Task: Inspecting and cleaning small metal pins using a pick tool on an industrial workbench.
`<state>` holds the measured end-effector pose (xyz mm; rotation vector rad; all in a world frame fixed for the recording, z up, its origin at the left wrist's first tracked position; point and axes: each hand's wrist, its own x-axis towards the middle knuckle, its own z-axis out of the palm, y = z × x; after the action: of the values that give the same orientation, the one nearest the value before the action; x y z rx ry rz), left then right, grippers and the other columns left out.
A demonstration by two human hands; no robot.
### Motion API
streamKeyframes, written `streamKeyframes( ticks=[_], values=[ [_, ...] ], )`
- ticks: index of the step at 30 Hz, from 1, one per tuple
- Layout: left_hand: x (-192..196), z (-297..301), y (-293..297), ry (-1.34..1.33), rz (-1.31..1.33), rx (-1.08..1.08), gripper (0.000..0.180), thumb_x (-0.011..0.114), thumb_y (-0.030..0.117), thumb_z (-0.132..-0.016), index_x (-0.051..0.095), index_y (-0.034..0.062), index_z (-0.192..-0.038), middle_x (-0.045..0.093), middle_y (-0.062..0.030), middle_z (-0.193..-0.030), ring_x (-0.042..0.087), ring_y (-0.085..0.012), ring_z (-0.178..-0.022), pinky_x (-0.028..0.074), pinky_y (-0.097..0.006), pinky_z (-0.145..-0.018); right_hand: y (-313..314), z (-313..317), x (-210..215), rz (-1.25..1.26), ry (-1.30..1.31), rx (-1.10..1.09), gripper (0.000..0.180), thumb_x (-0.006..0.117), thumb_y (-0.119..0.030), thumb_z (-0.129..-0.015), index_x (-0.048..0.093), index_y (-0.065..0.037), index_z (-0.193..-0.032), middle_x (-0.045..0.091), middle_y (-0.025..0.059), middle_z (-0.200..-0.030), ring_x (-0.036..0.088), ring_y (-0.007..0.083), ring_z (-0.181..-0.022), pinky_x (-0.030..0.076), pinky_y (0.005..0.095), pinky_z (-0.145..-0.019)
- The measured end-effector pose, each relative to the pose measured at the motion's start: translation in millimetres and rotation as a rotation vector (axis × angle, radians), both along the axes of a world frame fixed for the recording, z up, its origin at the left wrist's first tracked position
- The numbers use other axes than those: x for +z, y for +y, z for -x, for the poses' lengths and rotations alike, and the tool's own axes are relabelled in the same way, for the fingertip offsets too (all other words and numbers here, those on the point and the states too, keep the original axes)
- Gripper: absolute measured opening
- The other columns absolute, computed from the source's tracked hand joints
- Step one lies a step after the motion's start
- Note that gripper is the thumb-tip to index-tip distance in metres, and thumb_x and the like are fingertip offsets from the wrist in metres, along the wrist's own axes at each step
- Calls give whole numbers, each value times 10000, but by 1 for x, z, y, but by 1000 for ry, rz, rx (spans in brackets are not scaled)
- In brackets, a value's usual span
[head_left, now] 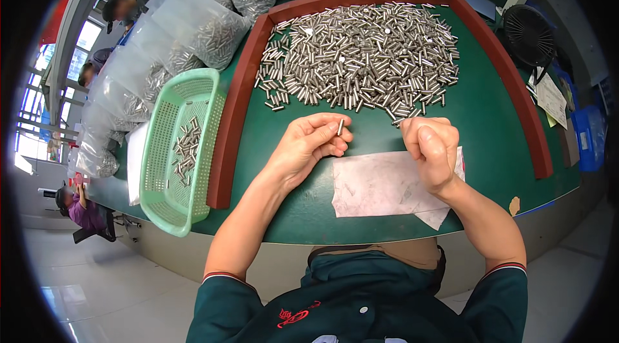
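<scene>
My left hand (pixel 311 144) is closed over the green table, pinching one short silver metal pin (pixel 340 127) upright between thumb and forefinger. To its right, my right hand (pixel 433 148) is curled in at the near edge of a large heap of the same metal pins (pixel 374 59). Its fingertips are turned away and partly hidden, close to a few loose pins, so I cannot make out what they grip. Beneath and beside the right hand lies a smudged, pale pink cloth (pixel 380 185).
A dark red wooden frame (pixel 233 120) borders the heap on three sides. Left of it stands a light green plastic basket (pixel 151 191) with some pins inside. Clear bags of pins (pixel 216 40) line the far left. A black fan (pixel 529 33) sits at right; several people are in the background.
</scene>
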<state>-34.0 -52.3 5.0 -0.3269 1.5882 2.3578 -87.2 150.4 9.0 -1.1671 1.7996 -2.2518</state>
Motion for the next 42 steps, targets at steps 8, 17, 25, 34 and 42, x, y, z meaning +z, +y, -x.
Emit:
streamKeyframes(
  ticks=[8,17,25,34,42],
  values=[
    [2,2,-4,-33,-90,36,250,495,149,-864,520,-42,-1024,597,-93,-815,559,-95,-656,488,-204,-625,0,-1,1,-6,-11,2,318,377,-129,-790,349,-16,-494,342,26,-446,296,93,-408,229,257,-385],
    [3,9,-33,140,508,306,243,564,252,-821,544,38,-709,454,29,-571,401,-47,-520,301,-214,-450,-1,5,-1,14,127,-26,272,395,-82,-751,351,-6,-494,341,38,-445,294,110,-388,225,270,-367],
    [20,33,-18,240,1620,293,312,694,301,-658,581,14,-614,548,-153,-528,564,-323,-554,428,-395,-526,-20,29,14,44,497,-178,171,418,-12,-656,352,-4,-498,347,61,-447,322,172,-358,261,296,-358],
    [0,32,-18,252,1676,308,346,690,333,-660,562,18,-598,490,-111,-447,509,-248,-438,399,-346,-476,-10,28,-2,-23,511,-171,127,427,-25,-597,367,-16,-486,342,65,-442,315,190,-347,258,305,-348],
    [-4,31,-11,364,1751,213,188,619,166,-699,549,-1,-647,517,-161,-497,526,-326,-473,420,-394,-494,-9,31,1,-55,608,-192,132,454,-48,-572,363,-43,-477,308,44,-442,297,184,-347,243,298,-346]
  ],
)
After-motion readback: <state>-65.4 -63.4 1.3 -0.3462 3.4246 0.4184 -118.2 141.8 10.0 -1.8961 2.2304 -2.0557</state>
